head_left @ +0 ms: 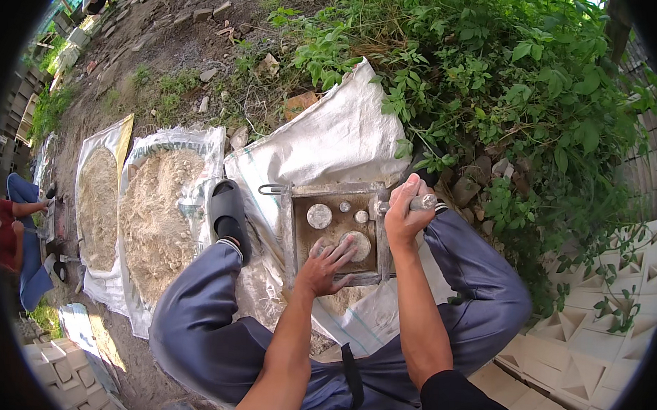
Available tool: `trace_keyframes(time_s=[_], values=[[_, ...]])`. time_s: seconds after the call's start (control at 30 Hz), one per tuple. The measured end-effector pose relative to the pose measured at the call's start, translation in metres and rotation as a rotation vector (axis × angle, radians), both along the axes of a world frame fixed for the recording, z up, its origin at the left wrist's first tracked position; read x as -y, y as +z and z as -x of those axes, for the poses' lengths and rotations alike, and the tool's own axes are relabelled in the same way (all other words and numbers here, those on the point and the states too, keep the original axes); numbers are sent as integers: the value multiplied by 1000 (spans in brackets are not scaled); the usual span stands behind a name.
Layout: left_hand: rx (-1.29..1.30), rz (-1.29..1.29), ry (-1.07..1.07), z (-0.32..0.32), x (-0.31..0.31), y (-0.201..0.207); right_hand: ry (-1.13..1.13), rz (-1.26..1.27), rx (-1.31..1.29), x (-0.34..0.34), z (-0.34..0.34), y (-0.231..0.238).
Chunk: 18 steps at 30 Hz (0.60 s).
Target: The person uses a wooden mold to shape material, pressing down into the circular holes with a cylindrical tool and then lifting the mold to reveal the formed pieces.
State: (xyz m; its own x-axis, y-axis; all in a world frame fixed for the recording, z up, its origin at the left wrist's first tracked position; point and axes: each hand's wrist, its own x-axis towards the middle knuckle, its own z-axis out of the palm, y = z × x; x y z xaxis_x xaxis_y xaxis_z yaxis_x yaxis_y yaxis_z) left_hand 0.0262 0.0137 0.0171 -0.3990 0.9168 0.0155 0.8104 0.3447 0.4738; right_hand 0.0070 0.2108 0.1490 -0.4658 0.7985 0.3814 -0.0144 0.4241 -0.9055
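Note:
Between my legs a grey-edged square frame (286, 232) lies on a white woven sack (301, 154). Inside it, several dusty round discs of different sizes sit on a brown base, among them a pale disc (318, 216) at the left. My left hand (327, 267) reaches over the frame's near side with fingers spread, fingertips resting on the larger near disc (357, 248). At the frame's right side, my right hand (406, 213) is wrapped round a short grey rod-like tool (423, 202). Its inner end lies over the frame's right edge; the middle is hidden by my fingers.
Two sacks spread with pale powder (163, 205) lie to the left. A wire loop (269, 190) sticks out from the frame's far left corner. Leafy plants (524, 89) crowd the far right, with stacked pale blocks (579, 348) below. Another person (19, 235) sits far left.

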Motion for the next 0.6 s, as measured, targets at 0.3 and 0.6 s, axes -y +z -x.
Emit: trace_keyframes(time_s=[0.3,0.6], values=[[-41,-13,-3,-3,-4,-2,59,-153,45,-12,8,-27],[-21,58,-19,-2,-4,0,80,-148,105,-11,-2,-31]])
